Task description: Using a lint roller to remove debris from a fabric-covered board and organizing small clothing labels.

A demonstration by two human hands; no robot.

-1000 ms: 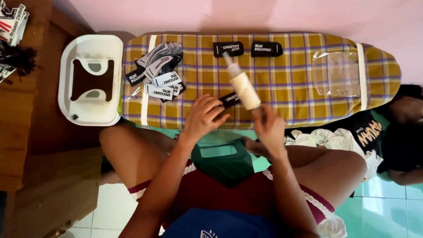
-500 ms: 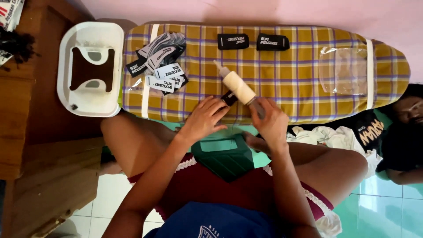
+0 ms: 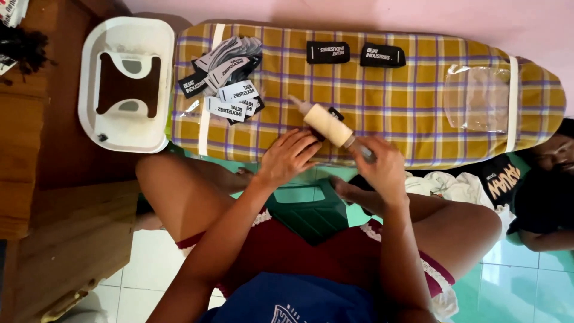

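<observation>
My right hand [image 3: 381,167] grips the handle of a cream lint roller [image 3: 326,124], whose roll lies tilted across the yellow plaid ironing board [image 3: 418,128]. Under the roll sits a small black label [image 3: 335,113], mostly hidden. My left hand [image 3: 288,157] rests flat on the board just left of the roll, fingers spread and touching its near end. A heap of black and white labels [image 3: 230,78] lies at the board's left end. Two black labels [image 3: 327,52] lie side by side along the far edge.
A white plastic iron rest [image 3: 127,84] stands left of the board on a wooden surface. A clear plastic bag [image 3: 478,98] lies on the board's right end. Another person [image 3: 547,191] lies on the floor at right, beside dark clothing. A green stool [image 3: 308,206] is between my legs.
The roller has tipped down from nearly upright to lying low across the board. My left hand has stayed beside it; the view shifted slightly.
</observation>
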